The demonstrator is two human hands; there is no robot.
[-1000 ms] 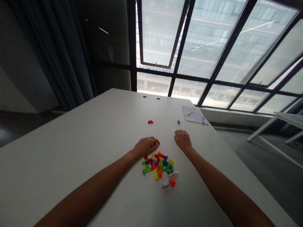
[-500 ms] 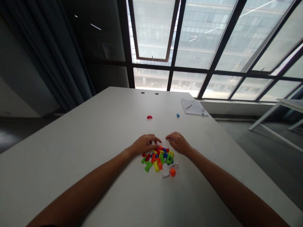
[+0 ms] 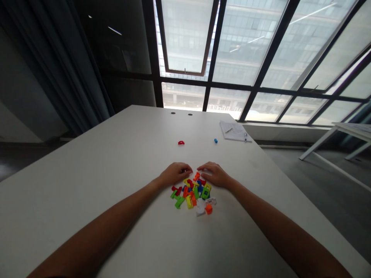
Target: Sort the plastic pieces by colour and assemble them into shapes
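Beyond a long white tabletop (image 3: 95,162) stand a dark-framed glass window wall (image 3: 246,46) and a dark blue-grey curtain (image 3: 55,65). A loose pile of small plastic pieces (image 3: 191,193) in green, yellow, orange, red, blue and white lies on the tabletop, its pieces overlapping so that many shapes are hidden. Well beyond the pile sit a curved red plastic piece (image 3: 181,142) and a small blue plastic piece (image 3: 216,141). Farther off, past the pile's far right side, lies a sheaf of white paper (image 3: 234,131) with a pen (image 3: 245,136) on it; any writing is too small to read. The left hand (image 3: 175,173) and right hand (image 3: 213,174) rest loosely open against the pile's far edge, their fingers curled toward each other. The right fingertips (image 3: 200,168) are just beside an orange plastic piece (image 3: 197,176). Neither hand shows a grasped piece, though the palms would hide anything beneath them.
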